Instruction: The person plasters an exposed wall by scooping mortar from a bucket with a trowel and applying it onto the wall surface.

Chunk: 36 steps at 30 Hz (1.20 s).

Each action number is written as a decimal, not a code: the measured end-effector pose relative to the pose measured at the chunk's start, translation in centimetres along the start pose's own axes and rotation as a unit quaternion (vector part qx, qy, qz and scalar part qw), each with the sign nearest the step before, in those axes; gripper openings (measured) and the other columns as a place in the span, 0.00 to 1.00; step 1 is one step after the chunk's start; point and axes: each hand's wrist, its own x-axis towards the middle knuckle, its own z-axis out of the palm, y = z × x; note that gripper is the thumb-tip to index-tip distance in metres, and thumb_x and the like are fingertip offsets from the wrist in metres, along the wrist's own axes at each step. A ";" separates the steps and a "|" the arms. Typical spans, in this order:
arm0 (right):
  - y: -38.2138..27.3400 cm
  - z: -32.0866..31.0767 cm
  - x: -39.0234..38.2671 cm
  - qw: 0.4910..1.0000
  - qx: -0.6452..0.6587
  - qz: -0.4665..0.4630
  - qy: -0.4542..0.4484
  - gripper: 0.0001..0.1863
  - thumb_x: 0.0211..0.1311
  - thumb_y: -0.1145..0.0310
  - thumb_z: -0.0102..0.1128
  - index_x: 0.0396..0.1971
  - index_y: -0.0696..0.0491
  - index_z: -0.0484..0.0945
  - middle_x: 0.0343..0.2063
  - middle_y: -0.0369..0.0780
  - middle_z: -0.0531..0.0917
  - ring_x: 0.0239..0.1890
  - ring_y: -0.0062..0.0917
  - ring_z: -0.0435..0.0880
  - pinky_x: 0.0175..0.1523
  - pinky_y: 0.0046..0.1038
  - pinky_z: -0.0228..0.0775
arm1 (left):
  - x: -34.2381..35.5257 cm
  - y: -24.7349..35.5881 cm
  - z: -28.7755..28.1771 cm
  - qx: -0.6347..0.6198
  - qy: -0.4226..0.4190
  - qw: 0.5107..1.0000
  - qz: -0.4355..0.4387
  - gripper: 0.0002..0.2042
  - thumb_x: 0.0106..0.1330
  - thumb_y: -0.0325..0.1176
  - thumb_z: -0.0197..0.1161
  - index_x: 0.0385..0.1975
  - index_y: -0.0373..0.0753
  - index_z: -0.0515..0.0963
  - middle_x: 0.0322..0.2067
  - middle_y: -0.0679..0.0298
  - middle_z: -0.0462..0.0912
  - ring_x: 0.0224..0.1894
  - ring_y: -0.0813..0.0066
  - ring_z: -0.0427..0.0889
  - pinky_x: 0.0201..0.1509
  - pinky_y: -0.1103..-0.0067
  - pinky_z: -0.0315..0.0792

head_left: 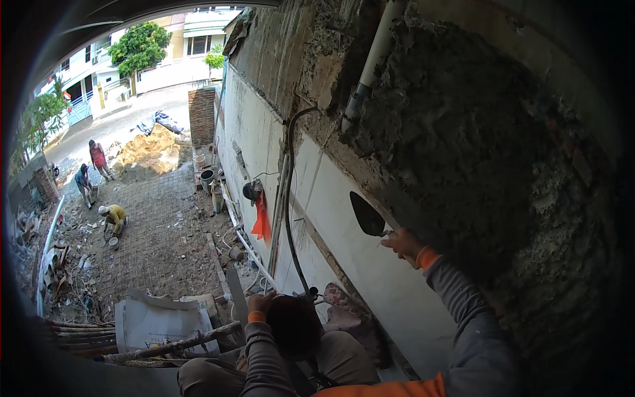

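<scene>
In my right hand point(405, 246) is a pointing trowel point(368, 215), its dark pointed blade up against the light wall panel point(344, 178), near the lower edge of rough wet-looking grey mortar point(456, 139). The fingers are closed round its handle. Low in the middle, my left hand point(262, 304) is closed beside a long flat grey strip point(236, 292), which it seems to grip; the handle side is hidden. Just right of that hand, between my knees, sits a dark round container point(291, 327), its contents too dark to make out.
A grey pipe point(370, 66) comes down the wall above, and a dark hose point(289, 192) hangs along it. Poles point(172, 347) and a white sack point(162, 324) lie at my left. Far below, several people point(114, 220) are on a ground with a mesh grid, beside a sand heap point(151, 149).
</scene>
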 end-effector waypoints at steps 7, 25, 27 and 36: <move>-1.6 -7.2 1.5 0.990 0.093 -0.041 0.102 0.16 0.53 0.60 0.65 0.29 0.55 0.70 0.18 0.34 0.72 0.13 0.17 0.71 0.18 0.22 0.66 | -1.6 2.4 -0.7 0.038 -0.001 0.999 0.024 0.30 0.48 0.58 0.67 0.13 0.29 0.77 0.14 0.46 0.76 0.20 0.51 0.78 0.30 0.62 0.68; 8.9 25.5 -8.9 0.905 -0.320 -0.198 -0.198 0.13 0.50 0.64 0.56 0.33 0.57 0.76 0.32 0.51 0.82 0.38 0.44 0.82 0.44 0.41 0.74 | -3.2 1.8 -3.7 -0.030 -0.027 0.999 -0.015 0.28 0.51 0.53 0.70 0.09 0.30 0.75 0.07 0.64 0.68 0.12 0.77 0.63 0.19 0.74 0.60; 7.9 27.5 -7.7 0.912 -0.298 -0.203 -0.195 0.14 0.52 0.63 0.55 0.35 0.57 0.73 0.28 0.49 0.81 0.34 0.45 0.82 0.40 0.43 0.74 | -2.9 1.9 -4.0 -0.051 -0.052 0.997 -0.036 0.24 0.53 0.52 0.70 0.13 0.32 0.79 0.12 0.71 0.72 0.16 0.85 0.65 0.20 0.82 0.61; 5.7 35.4 -11.2 0.883 -0.341 -0.306 -0.103 0.13 0.55 0.71 0.51 0.39 0.63 0.73 0.30 0.48 0.82 0.32 0.35 0.84 0.33 0.32 0.78 | -2.8 2.0 -2.5 -0.085 -0.065 0.994 0.010 0.20 0.60 0.47 0.66 0.21 0.32 0.83 0.13 0.76 0.70 0.16 0.90 0.62 0.18 0.85 0.54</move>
